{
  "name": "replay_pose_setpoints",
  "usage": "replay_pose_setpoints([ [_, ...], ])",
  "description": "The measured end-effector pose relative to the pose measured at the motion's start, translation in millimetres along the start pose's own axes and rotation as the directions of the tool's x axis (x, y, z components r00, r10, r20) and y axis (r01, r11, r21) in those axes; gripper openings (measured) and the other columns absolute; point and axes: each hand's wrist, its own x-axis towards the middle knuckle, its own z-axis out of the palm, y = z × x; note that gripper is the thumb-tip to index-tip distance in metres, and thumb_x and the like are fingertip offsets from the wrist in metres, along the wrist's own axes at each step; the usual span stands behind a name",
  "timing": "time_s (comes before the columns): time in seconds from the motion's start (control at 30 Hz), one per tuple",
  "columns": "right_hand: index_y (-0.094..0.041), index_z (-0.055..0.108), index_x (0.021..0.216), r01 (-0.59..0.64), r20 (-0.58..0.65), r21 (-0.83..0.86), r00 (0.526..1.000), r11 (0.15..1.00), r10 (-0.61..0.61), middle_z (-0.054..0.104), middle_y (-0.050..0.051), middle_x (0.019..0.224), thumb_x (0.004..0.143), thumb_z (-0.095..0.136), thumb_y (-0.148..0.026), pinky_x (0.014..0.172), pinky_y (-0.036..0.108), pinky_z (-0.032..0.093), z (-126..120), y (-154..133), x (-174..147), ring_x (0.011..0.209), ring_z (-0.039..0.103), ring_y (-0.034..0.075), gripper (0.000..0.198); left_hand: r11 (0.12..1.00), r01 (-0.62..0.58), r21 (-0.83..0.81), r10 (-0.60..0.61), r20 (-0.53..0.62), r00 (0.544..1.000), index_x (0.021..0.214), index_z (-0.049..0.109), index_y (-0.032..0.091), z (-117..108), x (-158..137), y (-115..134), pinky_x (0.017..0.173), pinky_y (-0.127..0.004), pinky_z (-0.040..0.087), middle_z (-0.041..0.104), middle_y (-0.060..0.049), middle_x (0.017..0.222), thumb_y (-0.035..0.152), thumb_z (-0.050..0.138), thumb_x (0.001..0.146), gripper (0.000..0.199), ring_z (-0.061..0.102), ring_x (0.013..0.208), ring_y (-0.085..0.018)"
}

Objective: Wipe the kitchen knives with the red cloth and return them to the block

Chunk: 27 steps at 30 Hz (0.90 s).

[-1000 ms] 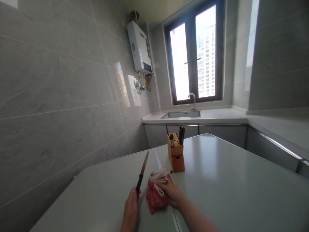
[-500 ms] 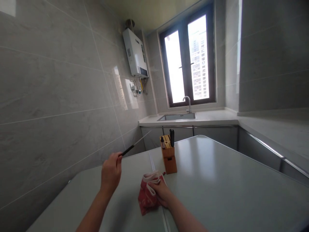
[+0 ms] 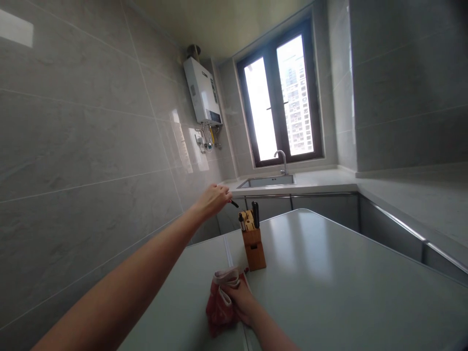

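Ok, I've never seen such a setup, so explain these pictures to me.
No machine here, just a person's two bare hands. The pictures come from one camera worn on the head, looking forward and down. The left hand holds a black-handled knife near the top of a wooden knife block; the blade is hard to make out. The right hand grips a bunched red-and-white cloth. The block, another black handle sticking up from it, stands on a pale table.

passable: table's right half [image 3: 310,263] | in the way: knife block [image 3: 255,249], black handle [image 3: 255,214] jutting above
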Motion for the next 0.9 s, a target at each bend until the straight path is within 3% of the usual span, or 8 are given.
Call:
replay_pose_setpoints([
  [0.43,-0.014,0.066,0.098,-0.025,0.005,0.059,1.0,0.998,0.024,0.073,0.009,0.088,0.056,0.081,-0.023,0.083,0.041,0.049,2.1,-1.2,-3.3,0.085,0.067,0.025,0.045,0.998,-0.055,-0.024,0.057,0.088,0.995,0.09,0.063,0.015,-12.5,17.8,3.6,0.071,-0.029,0.037,0.065,-0.008,0.091,0.027,0.058,0.085,0.014,0.062,0.086,-0.021],
  [0.67,-0.015,0.064,0.1,-0.038,-0.027,0.042,0.999,0.998,0.039,0.072,0.01,0.086,0.055,0.081,-0.025,0.078,0.041,0.049,1.9,-1.2,-3.3,0.079,0.067,0.024,0.049,0.995,0.078,-0.062,-0.072,0.102,0.992,0.099,0.06,0.016,0.3,47.3,32.2,0.073,-0.03,0.041,0.066,-0.009,0.097,0.023,0.058,0.084,0.017,0.063,0.09,-0.022],
  [0.9,-0.012,0.066,0.092,-0.014,-0.076,-0.048,0.997,0.999,0.01,0.071,0.01,0.078,0.053,0.082,-0.03,0.073,0.04,0.048,-5.5,7.9,4.8,0.072,0.064,0.023,0.045,0.987,0.116,-0.108,-0.095,0.185,0.978,0.092,0.063,0.017,23.6,58.0,65.0,0.074,-0.031,0.045,0.068,-0.009,0.095,0.015,0.06,0.08,0.013,0.064,0.089,-0.021],
])
